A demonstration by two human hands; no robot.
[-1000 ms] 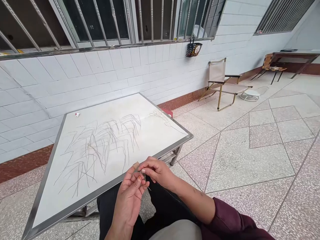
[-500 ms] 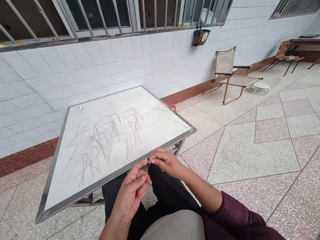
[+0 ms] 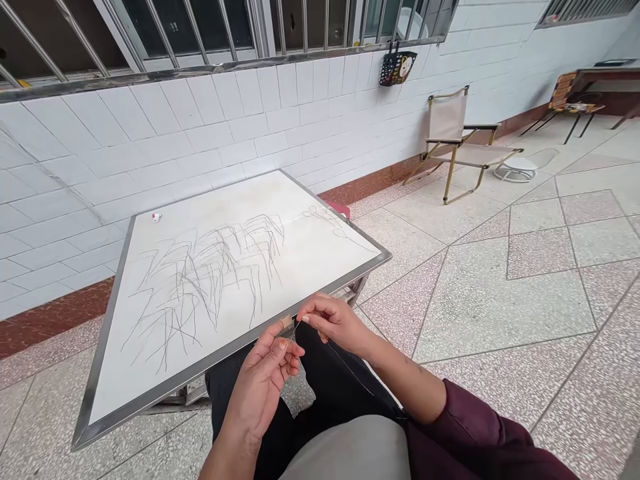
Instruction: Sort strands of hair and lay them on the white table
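Note:
My left hand [image 3: 263,380] is closed in a pinch on a thin wire, palm turned up, above my lap. A tan bandage [image 3: 287,323] wraps its index fingertip. My right hand [image 3: 339,328] pinches the same wire close to the left fingertips. A long end of the thin wire [image 3: 356,377] trails from under my right hand down over my dark trousers. On the white table [image 3: 225,193] just ahead lie several thin bent wires [image 3: 227,252], spread in loose rows. A few looped wires [image 3: 333,220] rest at the table's right side.
A small white-and-red object [image 3: 157,217] sits at the table's far left corner. The tiled wall [image 3: 200,127] with barred windows runs behind. To the right stands a folding chair [image 3: 447,120] by a white round stool [image 3: 516,167]. A dark basket [image 3: 397,68] hangs below the window.
My left fingers have shifted slightly, with the thumb moved up and the other fingers more spread. A trailing length of wire now shows below my right hand. The view has tilted slightly.

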